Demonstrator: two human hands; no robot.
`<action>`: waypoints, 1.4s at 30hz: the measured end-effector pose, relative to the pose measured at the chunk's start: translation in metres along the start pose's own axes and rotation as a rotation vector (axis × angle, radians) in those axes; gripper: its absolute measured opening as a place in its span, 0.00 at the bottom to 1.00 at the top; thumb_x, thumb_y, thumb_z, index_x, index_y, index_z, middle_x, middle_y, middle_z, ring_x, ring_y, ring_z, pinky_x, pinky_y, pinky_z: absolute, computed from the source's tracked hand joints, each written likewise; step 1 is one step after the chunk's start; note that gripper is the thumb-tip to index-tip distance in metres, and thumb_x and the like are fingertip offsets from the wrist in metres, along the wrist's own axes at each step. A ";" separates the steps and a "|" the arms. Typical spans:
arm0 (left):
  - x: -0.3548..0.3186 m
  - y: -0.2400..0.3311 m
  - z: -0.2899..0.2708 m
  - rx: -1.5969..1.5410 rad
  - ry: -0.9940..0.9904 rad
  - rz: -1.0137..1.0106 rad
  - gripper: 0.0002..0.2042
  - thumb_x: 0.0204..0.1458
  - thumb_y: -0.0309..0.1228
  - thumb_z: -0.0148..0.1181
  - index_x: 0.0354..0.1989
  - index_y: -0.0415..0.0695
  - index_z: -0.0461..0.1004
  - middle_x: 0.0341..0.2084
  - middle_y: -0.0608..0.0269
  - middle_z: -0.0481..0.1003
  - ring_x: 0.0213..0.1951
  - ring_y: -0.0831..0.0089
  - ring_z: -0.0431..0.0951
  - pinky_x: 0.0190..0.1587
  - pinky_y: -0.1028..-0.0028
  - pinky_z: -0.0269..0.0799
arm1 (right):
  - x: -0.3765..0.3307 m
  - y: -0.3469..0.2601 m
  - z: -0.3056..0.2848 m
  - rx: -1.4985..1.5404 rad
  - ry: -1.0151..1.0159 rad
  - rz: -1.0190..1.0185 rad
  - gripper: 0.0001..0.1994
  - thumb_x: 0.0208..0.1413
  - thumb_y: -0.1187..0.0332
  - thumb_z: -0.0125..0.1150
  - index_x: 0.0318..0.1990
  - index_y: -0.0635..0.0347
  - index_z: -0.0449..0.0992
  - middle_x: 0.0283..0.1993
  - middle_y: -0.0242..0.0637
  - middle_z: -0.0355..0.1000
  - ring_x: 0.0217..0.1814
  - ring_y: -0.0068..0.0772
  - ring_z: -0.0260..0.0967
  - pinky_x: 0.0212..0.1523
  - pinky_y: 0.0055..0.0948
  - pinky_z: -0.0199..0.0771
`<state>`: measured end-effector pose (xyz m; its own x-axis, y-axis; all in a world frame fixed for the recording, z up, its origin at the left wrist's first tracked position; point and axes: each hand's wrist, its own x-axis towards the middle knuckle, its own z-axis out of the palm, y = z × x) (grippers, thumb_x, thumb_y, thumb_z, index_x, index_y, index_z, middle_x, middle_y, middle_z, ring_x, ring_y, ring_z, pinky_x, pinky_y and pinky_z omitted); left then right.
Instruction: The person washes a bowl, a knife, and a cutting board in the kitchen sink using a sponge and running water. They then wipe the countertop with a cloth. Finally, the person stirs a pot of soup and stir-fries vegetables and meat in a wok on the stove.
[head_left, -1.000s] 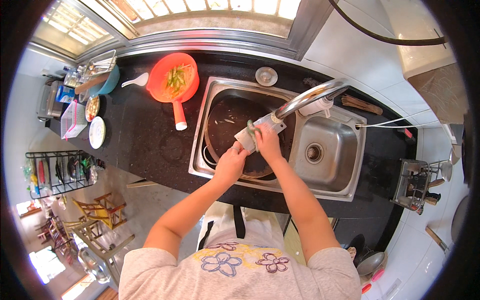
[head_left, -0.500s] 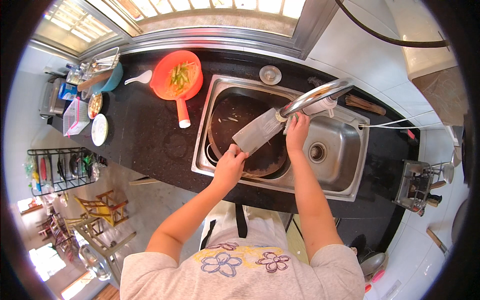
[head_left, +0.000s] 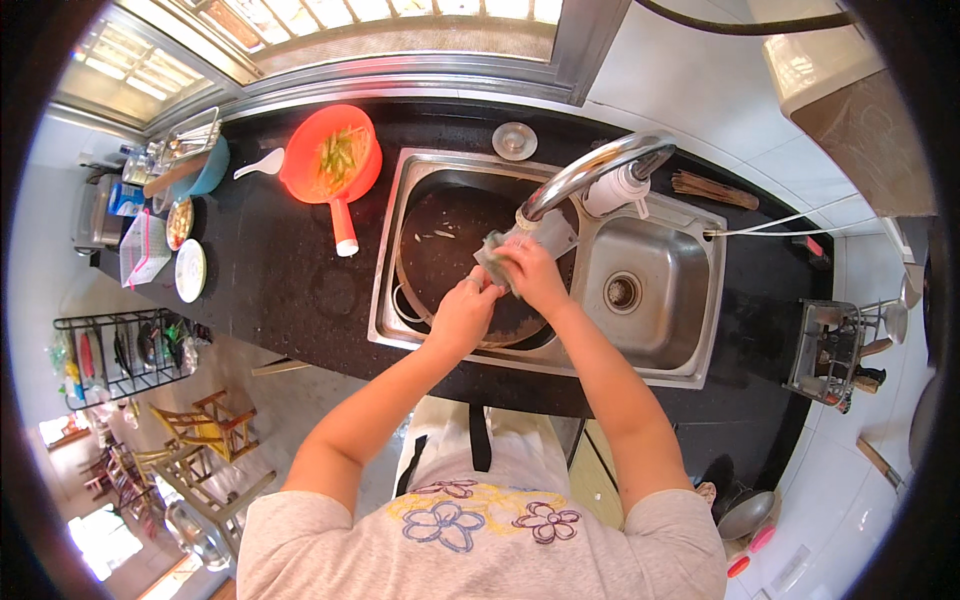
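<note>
Over the left sink basin I hold a cleaver (head_left: pixel 557 233), its broad metal blade under the tap. My left hand (head_left: pixel 466 312) is closed at its near end; the handle is hidden by my fingers. My right hand (head_left: pixel 532 275) presses a greenish scrubbing pad (head_left: pixel 494 257) against the blade, close to the left fingers. Beneath them, a large dark round pan (head_left: pixel 432 262) with a looped metal handle fills the basin, with a few pale bits in it. The curved chrome tap (head_left: pixel 585 172) ends right above the blade.
The right sink basin (head_left: pixel 660 300) has a drain. An orange-red dipper (head_left: pixel 302 170) with cut vegetables, a white spoon (head_left: pixel 262 163) and a white plate (head_left: pixel 190 270) stand left. Behind the sink are a metal strainer lid (head_left: pixel 514 141) and a white bottle (head_left: pixel 612 192). A utensil rack (head_left: pixel 826 350) hangs right.
My right hand has moved left and nearer along the blade, bringing the pad beside my left hand. The cleaver has shifted slightly under the tap. The whole view has drifted a little.
</note>
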<state>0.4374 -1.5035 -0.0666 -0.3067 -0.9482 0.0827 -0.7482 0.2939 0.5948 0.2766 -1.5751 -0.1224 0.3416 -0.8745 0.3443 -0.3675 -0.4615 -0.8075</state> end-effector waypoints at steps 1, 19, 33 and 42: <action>0.000 -0.002 0.001 0.010 0.004 0.019 0.12 0.42 0.18 0.62 0.38 0.43 0.76 0.36 0.55 0.68 0.36 0.54 0.76 0.38 0.60 0.74 | 0.002 -0.002 0.001 0.049 -0.058 -0.004 0.06 0.50 0.75 0.61 0.36 0.59 0.79 0.36 0.42 0.69 0.39 0.50 0.70 0.39 0.42 0.71; -0.008 -0.005 0.021 -0.542 0.118 -0.465 0.12 0.51 0.24 0.65 0.42 0.36 0.72 0.36 0.58 0.77 0.32 0.72 0.78 0.34 0.73 0.75 | -0.014 -0.037 -0.001 -0.023 0.163 0.176 0.07 0.53 0.75 0.61 0.40 0.63 0.74 0.40 0.43 0.66 0.43 0.48 0.69 0.43 0.39 0.71; -0.015 0.018 -0.003 -1.538 0.046 -0.894 0.14 0.59 0.26 0.57 0.52 0.40 0.67 0.30 0.63 0.69 0.26 0.72 0.72 0.23 0.74 0.68 | -0.005 0.036 -0.005 -0.278 0.220 0.310 0.09 0.56 0.75 0.56 0.44 0.62 0.69 0.46 0.47 0.65 0.47 0.56 0.68 0.46 0.47 0.70; -0.054 -0.001 -0.019 -1.253 0.025 -0.885 0.15 0.56 0.22 0.59 0.51 0.36 0.66 0.33 0.61 0.73 0.26 0.77 0.73 0.27 0.77 0.71 | -0.006 0.048 -0.027 -0.251 0.205 0.297 0.06 0.57 0.73 0.57 0.41 0.63 0.71 0.41 0.47 0.68 0.45 0.54 0.68 0.45 0.45 0.68</action>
<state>0.4658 -1.4553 -0.0565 -0.0250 -0.7646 -0.6441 0.2846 -0.6230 0.7286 0.2332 -1.5959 -0.1506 0.0202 -0.9746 0.2230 -0.6315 -0.1854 -0.7529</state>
